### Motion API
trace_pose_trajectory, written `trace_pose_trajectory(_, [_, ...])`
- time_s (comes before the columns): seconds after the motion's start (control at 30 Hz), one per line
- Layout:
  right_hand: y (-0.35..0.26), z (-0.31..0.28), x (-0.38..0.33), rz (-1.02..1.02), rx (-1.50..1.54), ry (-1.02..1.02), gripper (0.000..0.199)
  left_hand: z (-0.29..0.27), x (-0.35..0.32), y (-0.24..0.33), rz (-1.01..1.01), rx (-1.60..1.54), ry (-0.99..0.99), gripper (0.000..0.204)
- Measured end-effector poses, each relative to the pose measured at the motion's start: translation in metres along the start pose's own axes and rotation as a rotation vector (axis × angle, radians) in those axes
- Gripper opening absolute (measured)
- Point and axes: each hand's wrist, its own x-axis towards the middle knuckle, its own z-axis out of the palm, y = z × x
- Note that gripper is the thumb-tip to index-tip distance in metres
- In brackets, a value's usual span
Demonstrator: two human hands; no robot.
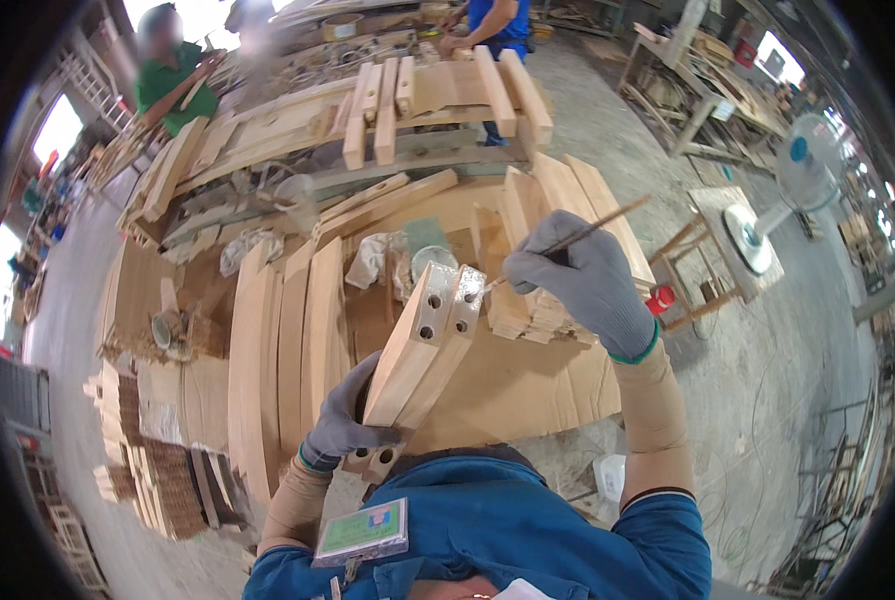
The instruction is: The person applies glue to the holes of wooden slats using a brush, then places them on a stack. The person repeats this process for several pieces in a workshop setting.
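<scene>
My left hand (353,420), gloved in grey, is wrapped round two wooden bars (408,365) held side by side and tilted. Their upper end faces have round holes and a shiny, wet-looking coat. In my right hand (583,280), also gloved, is a thin wooden stick (608,217). Its lower tip is at the edge of the right bar's end face; whether it touches, I cannot tell. A small round tub (434,262) with pale contents stands just behind the bars, next to a crumpled white cloth (372,262).
Long wooden boards (278,360) lie left of my hands on a cardboard-covered bench (528,390). More wood pieces (513,310) are stacked behind my right hand. A standing fan (803,165) is at right. Two co-workers, in a green shirt (173,90) and blue clothes (498,20), are beyond another workbench.
</scene>
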Motion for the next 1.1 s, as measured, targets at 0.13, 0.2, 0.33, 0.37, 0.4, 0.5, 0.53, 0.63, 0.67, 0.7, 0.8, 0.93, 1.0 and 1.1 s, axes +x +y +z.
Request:
trace_pose_trajectory(0.13, [0.008,0.02,-0.01,-0.133,0.24,0.046,0.012,-0.003,-0.017,-0.003,-0.026,-0.038,0.075,0.103])
trace_pose_trajectory(0.2, [0.028,0.032,-0.016,-0.163,0.449,0.13,0.013,-0.009,-0.022,-0.007,-0.027,-0.079,0.096,0.103])
trace_pose_trajectory(0.33, [0.063,0.065,-0.029,-0.274,0.541,0.321,0.015,-0.018,-0.027,-0.011,-0.051,-0.151,0.115,0.104])
trace_pose_trajectory(0.37, [0.068,0.072,-0.03,-0.293,0.597,0.319,0.015,-0.017,-0.027,-0.009,-0.062,-0.169,0.123,0.104])
trace_pose_trajectory(0.4, [0.071,0.078,-0.03,-0.3,0.608,0.305,0.015,-0.018,-0.029,-0.009,-0.061,-0.171,0.139,0.104])
trace_pose_trajectory(0.5, [0.08,0.09,-0.029,-0.308,0.641,0.263,0.014,-0.02,-0.031,-0.008,-0.062,-0.17,0.164,0.102])
trace_pose_trajectory(0.53, [0.082,0.093,-0.028,-0.299,0.651,0.24,0.014,-0.021,-0.032,-0.01,-0.06,-0.172,0.163,0.101])
trace_pose_trajectory(0.63, [0.087,0.095,-0.023,-0.354,0.611,0.178,0.017,-0.026,-0.034,-0.015,-0.062,-0.164,0.178,0.1])
trace_pose_trajectory(0.67, [0.088,0.094,-0.022,-0.387,0.585,0.159,0.018,-0.027,-0.032,-0.015,-0.063,-0.159,0.185,0.1])
trace_pose_trajectory(0.7, [0.088,0.091,-0.02,-0.432,0.52,0.146,0.02,-0.028,-0.03,-0.014,-0.061,-0.152,0.184,0.1])
trace_pose_trajectory(0.8, [0.088,0.085,-0.018,-0.505,0.4,0.118,0.023,-0.029,-0.027,-0.011,-0.072,-0.138,0.186,0.101])
trace_pose_trajectory(0.93, [0.09,0.083,-0.017,-0.535,0.427,0.055,0.025,-0.037,-0.024,-0.021,-0.072,-0.117,0.188,0.101])
trace_pose_trajectory(1.0, [0.091,0.079,-0.013,-0.556,0.397,0.076,0.026,-0.037,-0.019,-0.02,-0.077,-0.107,0.185,0.1])
trace_pose_trajectory(1.1, [0.096,0.073,-0.001,-0.55,0.29,0.2,0.025,-0.034,-0.014,-0.015,-0.095,-0.129,0.168,0.099])
